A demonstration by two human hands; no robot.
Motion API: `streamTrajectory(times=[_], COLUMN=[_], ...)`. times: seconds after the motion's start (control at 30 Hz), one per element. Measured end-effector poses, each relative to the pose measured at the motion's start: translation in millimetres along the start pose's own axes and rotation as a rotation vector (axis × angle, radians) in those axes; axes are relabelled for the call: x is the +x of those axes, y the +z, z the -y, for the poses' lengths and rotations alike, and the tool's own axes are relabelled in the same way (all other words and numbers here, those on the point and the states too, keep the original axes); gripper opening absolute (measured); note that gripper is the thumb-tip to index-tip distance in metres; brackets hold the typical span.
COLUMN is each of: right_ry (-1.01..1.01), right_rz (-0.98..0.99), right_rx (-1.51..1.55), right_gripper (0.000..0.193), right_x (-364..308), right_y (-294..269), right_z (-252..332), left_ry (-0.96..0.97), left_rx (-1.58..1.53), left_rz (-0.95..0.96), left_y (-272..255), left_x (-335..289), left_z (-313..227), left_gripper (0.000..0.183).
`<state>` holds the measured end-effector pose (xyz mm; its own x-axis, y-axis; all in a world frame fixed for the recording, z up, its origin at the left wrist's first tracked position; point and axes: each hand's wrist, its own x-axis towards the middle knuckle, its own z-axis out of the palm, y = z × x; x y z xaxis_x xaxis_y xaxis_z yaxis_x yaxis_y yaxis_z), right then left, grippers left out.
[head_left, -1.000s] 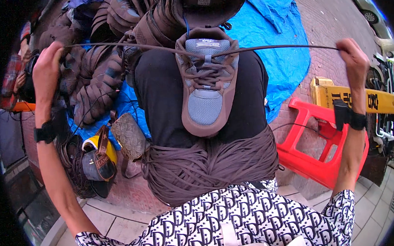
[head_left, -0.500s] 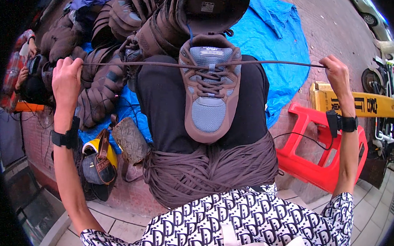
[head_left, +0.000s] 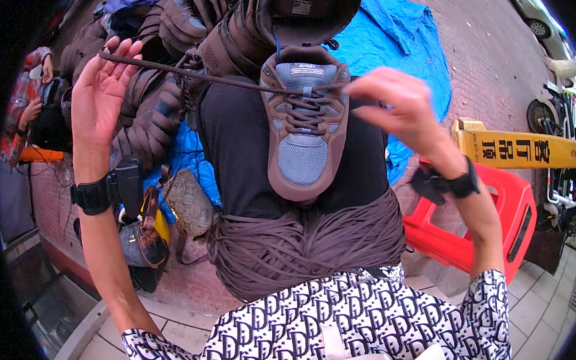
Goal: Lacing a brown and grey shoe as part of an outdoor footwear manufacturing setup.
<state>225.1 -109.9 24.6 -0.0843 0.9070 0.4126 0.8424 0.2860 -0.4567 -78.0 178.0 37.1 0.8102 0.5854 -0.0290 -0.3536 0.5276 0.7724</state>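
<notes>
A brown and grey-blue lace-up shoe (head_left: 303, 158) rests on my dark-trousered thighs, its toe toward me. Its dark shoelace (head_left: 198, 75) runs from the top eyelets up to my left hand (head_left: 104, 92), where it is held at the fingertips, palm turned up and fingers partly stretched. My right hand (head_left: 398, 106) is close beside the shoe's collar on the right, blurred by motion. Its fingertips are near the lace's exit from the eyelets; whether they hold the lace does not show. A thick bundle of brown laces (head_left: 259, 250) lies over my lap.
Stacked brown shoes (head_left: 148, 122) sit at the far left on a blue tarp (head_left: 398, 37). Bags (head_left: 191, 201) lie left of my legs. To the right are a red plastic stool (head_left: 505, 217) and a yellow box (head_left: 527, 146). Another person's sleeve (head_left: 20, 106) shows at far left.
The right hand has come in from far right to the shoe's side. The left hand has risen slightly and turned palm up, its fingers loosening. The lace no longer stretches out to the right.
</notes>
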Motion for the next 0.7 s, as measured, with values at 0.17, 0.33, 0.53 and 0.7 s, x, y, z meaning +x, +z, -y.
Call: streamTrajectory(times=[0.17,0.33,0.53,0.7], right_ry=[-0.267,-0.282,0.722,0.247], right_rz=[0.046,0.171,0.419,-0.065], right_rx=[-0.439,-0.482,0.62,0.106], right_gripper=[0.006,0.007,0.034,0.029], right_x=[23,35,40,1], right_y=[30,37,11,7], right_z=[7,11,-1,-19], left_ry=[0.075,0.119,0.145,0.246], left_rx=[0.006,-0.01,-0.141,0.074], left_rz=[-0.034,-0.206,-0.046,-0.508], left_y=[10,9,-20,-51], left_x=[4,-1,-2,2], left_z=[0,7,4,6], left_gripper=[0.033,0.029,0.022,0.02])
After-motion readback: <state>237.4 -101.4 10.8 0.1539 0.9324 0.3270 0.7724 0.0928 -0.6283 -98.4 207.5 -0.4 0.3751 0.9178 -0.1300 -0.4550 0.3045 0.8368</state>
